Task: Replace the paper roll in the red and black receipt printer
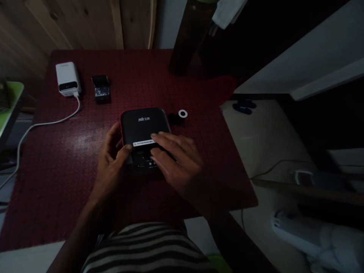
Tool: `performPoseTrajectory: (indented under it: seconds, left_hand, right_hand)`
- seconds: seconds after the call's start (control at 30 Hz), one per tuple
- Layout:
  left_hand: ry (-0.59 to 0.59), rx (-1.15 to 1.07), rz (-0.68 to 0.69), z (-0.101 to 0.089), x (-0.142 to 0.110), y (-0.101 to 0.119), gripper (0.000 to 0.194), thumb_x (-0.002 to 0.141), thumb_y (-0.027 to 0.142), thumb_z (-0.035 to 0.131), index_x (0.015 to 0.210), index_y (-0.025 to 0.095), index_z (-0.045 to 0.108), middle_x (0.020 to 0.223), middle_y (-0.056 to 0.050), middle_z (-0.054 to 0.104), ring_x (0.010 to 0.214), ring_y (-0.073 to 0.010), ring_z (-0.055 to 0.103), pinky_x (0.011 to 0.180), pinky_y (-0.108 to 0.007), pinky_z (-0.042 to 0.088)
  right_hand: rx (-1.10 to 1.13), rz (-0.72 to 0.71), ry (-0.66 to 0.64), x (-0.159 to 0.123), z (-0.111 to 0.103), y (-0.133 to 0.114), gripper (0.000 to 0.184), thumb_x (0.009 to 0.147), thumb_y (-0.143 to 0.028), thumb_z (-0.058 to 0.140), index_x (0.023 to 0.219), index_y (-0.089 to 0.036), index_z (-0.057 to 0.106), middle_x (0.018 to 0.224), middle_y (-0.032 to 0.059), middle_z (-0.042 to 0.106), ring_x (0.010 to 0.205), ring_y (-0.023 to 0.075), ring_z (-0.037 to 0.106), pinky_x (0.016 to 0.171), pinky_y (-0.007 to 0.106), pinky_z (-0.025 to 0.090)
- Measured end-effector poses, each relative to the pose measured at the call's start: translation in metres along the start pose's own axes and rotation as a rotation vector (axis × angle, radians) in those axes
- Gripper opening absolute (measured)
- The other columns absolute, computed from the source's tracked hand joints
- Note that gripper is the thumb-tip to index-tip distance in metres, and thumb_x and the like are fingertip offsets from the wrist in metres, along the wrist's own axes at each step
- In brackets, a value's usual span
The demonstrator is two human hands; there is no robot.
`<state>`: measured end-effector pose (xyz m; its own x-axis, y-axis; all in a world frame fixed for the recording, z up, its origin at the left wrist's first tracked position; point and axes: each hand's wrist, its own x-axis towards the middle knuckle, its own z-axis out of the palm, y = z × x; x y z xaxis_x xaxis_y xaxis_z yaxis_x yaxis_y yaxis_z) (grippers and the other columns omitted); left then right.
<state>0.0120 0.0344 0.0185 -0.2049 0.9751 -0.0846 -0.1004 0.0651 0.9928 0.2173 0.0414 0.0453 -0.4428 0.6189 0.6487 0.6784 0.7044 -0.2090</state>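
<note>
A square black device (146,129) with rounded corners, a red side and a white logo lies on the table in front of me. Across its top runs a white label strip (139,143) with a yellow warning triangle; small controls show below it. My left hand (113,151) grips the device's left edge, thumb on top and fingers against the side. Over the right part lies my right hand (179,155), fingers stretched, with fingertips at the label's right end and the thumb near the controls. It covers the device's lower right corner.
On the dark red table (71,159) are a white power bank (66,77) with a white cable (54,123), a small black object (101,89) and a dark piece with a white ring (182,113). A tall dark bottle (189,38) stands at the back. Slippers (243,108) lie on the floor.
</note>
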Motion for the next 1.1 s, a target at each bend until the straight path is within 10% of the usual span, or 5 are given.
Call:
performPoseTrajectory:
  seconds: [0.3, 0.8, 1.1]
  left_hand:
    - [-0.028, 0.007, -0.024, 0.001, -0.002, 0.004, 0.061, 0.101, 0.034, 0.082, 0.161, 0.032, 0.07, 0.17, -0.007, 0.068, 0.155, -0.0331, 0.067, 0.123, -0.045, 0.061]
    - [-0.02, -0.087, -0.084, -0.008, -0.019, 0.0, 0.051, 0.1, 0.036, 0.084, 0.15, 0.035, 0.079, 0.161, -0.006, 0.075, 0.149, -0.0353, 0.071, 0.118, -0.048, 0.064]
    - [-0.037, 0.036, -0.054, -0.005, -0.021, 0.011, 0.053, 0.101, 0.034, 0.081, 0.154, 0.034, 0.076, 0.162, -0.006, 0.074, 0.149, -0.034, 0.071, 0.114, -0.044, 0.065]
  right_hand:
    - [0.082, 0.096, -0.128, -0.001, -0.002, -0.003, 0.025, 0.113, -0.006, 0.064, 0.115, -0.021, 0.084, 0.136, 0.0127, 0.089, 0.129, 0.0284, 0.084, 0.107, 0.047, 0.069]
    - [0.053, 0.164, 0.015, -0.016, -0.016, -0.007, 0.011, 0.112, -0.018, 0.071, 0.106, -0.025, 0.075, 0.097, 0.0045, 0.086, 0.094, 0.0251, 0.081, 0.087, 0.042, 0.065]
    - [0.294, 0.702, 0.124, -0.047, -0.001, -0.011, 0.029, 0.116, -0.043, 0.068, 0.14, -0.028, 0.073, 0.13, 0.0099, 0.088, 0.11, 0.0272, 0.088, 0.093, 0.044, 0.074]
